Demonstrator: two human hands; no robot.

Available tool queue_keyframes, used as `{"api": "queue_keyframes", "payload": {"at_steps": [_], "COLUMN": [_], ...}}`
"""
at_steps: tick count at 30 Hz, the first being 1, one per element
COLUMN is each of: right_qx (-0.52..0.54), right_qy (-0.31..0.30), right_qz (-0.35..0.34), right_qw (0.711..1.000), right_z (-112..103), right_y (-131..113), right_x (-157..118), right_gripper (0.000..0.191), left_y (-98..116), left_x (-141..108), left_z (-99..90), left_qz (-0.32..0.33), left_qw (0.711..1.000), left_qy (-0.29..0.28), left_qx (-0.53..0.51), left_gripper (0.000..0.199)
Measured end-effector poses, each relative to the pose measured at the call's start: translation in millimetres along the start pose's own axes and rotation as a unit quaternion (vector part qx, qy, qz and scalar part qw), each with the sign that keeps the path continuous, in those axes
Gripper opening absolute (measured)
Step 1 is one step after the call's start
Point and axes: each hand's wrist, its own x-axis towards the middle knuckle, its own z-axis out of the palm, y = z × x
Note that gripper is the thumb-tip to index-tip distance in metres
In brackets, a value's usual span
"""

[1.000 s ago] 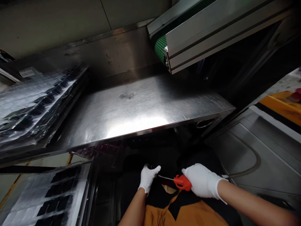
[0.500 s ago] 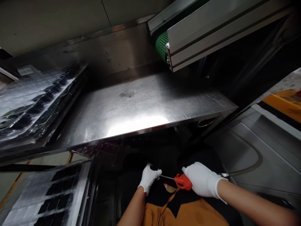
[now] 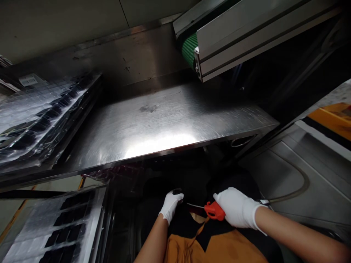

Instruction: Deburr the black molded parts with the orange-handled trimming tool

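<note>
My right hand [image 3: 237, 210], in a white glove, is wrapped round a red air gun [image 3: 215, 210] at the lower right of centre. The gun's thin metal nozzle [image 3: 195, 206] points left towards my other hand. My left hand [image 3: 171, 204], gloved in white too, pinches a small black part [image 3: 177, 191] a little beyond the nozzle's tip. Both hands are above my lap, below the front edge of the metal table [image 3: 153, 120]. The small part is dark and mostly hidden by my fingers.
Stacked plastic trays [image 3: 41, 117] with black parts lie on the table's left side. Another tray stack [image 3: 63, 223] stands lower left. A green conveyor belt [image 3: 189, 51] ends above the table. A hose [image 3: 298, 188] curves at the right, near an orange surface [image 3: 333, 118].
My left hand has moved slightly left, away from the nozzle tip, and turned, so more of the black part shows. My right hand and the air gun have barely shifted.
</note>
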Motion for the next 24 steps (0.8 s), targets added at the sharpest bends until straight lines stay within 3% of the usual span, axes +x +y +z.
{"api": "queue_keyframes", "payload": {"at_steps": [9, 24], "right_qx": [0.021, 0.047], "right_qy": [-0.007, 0.011], "right_qz": [-0.003, 0.011], "right_qw": [1.000, 0.999], "right_z": [-17, -17], "right_y": [-14, -15], "right_x": [-3, 2], "right_gripper": [0.032, 0.025], "left_y": [-3, 5], "left_x": [0, -5], "left_z": [-2.9, -6.2], "left_qz": [-0.038, -0.065], "left_qw": [0.996, 0.982], "left_qy": [-0.018, -0.054], "left_qx": [-0.073, -0.170], "left_gripper": [0.029, 0.006]}}
